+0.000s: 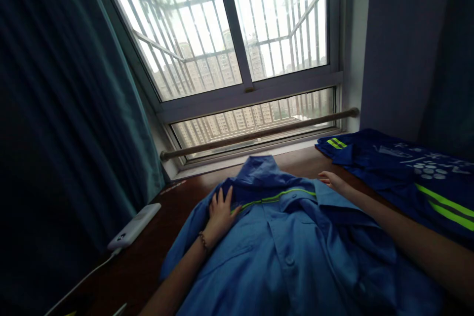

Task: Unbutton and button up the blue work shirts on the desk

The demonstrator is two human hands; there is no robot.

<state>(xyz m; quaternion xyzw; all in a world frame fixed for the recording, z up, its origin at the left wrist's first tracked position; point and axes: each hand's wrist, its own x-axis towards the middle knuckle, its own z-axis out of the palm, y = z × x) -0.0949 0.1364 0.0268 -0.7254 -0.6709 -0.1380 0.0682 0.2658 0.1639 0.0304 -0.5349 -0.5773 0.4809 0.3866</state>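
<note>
A blue work jacket [259, 247] lies spread on the dark wooden surface, its collar [261, 165] pointing at the window. Buttons run down its front, and a thin yellow-green stripe crosses the chest. My left hand [221, 211], with a beaded bracelet at the wrist, rests flat on the jacket's left shoulder, fingers spread. At the jacket's right shoulder is my right hand [331, 181], palm side partly hidden. Its fingers look loosely extended past the cloth's edge, and I see nothing held in them.
A darker blue garment [392, 163] with yellow-green bands and white print lies at the right. A white power bank [135, 226] with a cable [81, 281] sits at the left by the curtain [74, 84]. A rail [259, 133] crosses the barred window [244, 34].
</note>
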